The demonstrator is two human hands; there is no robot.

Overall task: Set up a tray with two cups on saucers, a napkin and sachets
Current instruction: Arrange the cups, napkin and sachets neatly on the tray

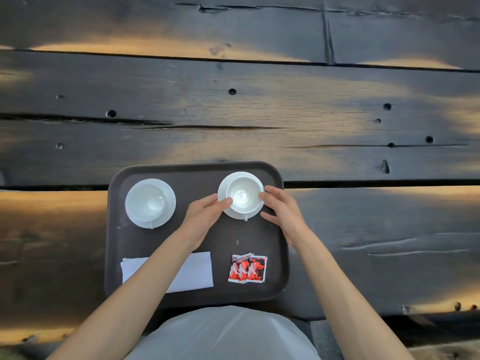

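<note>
The left hand [205, 213] and right hand [281, 213] flank the right cup [244, 194], fingertips touching its rim from either side, fingers loosely extended. This cup sits on its saucer [228, 213] at the tray's [275, 255] far right. The left cup [145, 202] sits on its saucer [170, 203] far left. The napkin [194, 271] lies near left, partly under the left forearm; red sachets [248, 268] lie near right. The tray rests on a dark plank table [233, 113].
</note>
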